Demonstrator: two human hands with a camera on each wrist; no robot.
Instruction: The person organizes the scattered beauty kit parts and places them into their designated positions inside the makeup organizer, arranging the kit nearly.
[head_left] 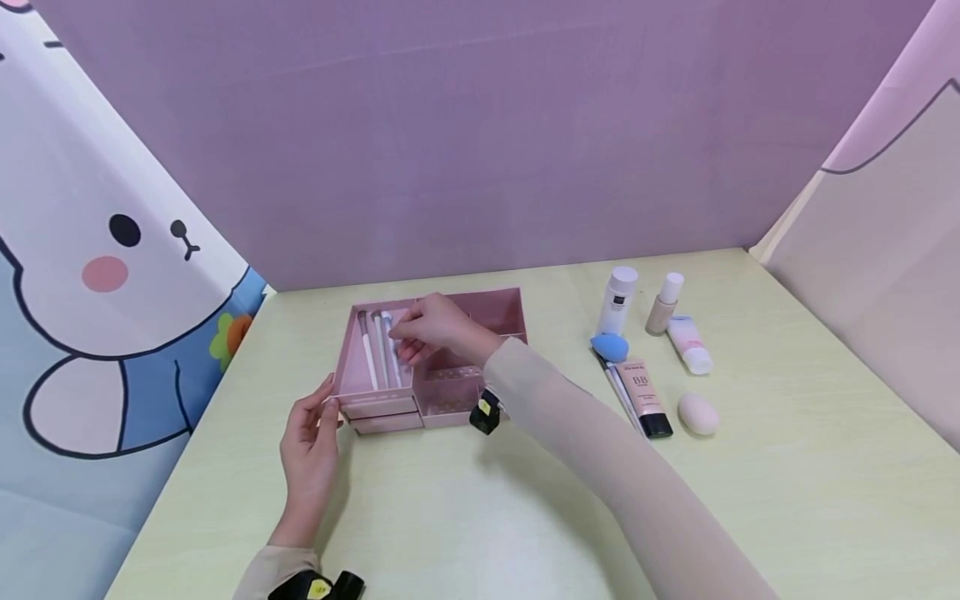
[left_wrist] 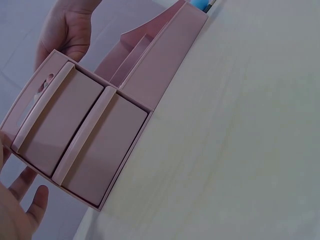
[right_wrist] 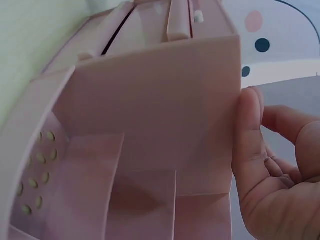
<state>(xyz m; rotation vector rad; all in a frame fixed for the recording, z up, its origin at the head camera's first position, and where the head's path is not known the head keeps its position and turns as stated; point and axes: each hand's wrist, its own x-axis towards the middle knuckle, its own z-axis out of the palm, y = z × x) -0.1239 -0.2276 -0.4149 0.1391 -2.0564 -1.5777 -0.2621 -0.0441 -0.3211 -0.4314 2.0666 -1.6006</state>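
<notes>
Hands | left: relaxed, touching organizer corner | right: curled over it, hold unclear

brushes on organizer, left side | drawers beneath | BB tube right of organizer | bottles behind tube

Pink rectangular plastic organizer, frame centre: smooth, satin finish. Pale yellow flat tabletop, lower frame: smooth, faintly glossy. Purple cloth backdrop, upper frame: matt.

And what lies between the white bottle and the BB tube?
The blue sponge lies between the white bottle and BB tube, in the head view.
</notes>
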